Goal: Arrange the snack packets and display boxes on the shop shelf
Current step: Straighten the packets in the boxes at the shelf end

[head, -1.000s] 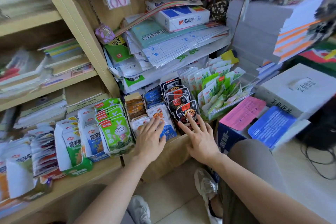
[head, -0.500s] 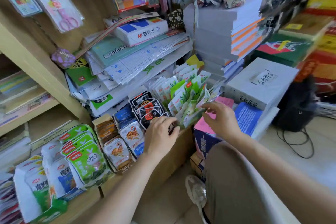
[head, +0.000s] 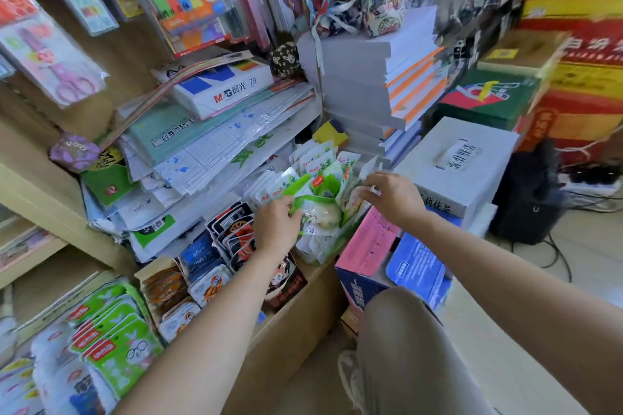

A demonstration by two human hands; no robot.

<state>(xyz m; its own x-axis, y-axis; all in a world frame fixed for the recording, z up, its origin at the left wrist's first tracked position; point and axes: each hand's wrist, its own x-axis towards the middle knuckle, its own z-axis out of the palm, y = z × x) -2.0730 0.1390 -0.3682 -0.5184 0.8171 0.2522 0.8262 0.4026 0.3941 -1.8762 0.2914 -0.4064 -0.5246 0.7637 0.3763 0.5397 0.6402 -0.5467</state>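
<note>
Packets [head: 323, 178] of green snacks upright, my left hand [head: 276, 227] curled round one at their front, my right hand [head: 392, 195] pinching a pale packet [head: 355, 197] at their right, black packets [head: 236, 229] just left.

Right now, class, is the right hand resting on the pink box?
No, the right hand pinches a green-and-white snack packet above the pink box.

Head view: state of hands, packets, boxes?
left hand, grips the front green packet
right hand, pinches a white packet
front green packet, held, inside the clear display box
rear packets, upright in rows
dark packets, standing in rows
M&G box, closed, flat on paper stack
</note>
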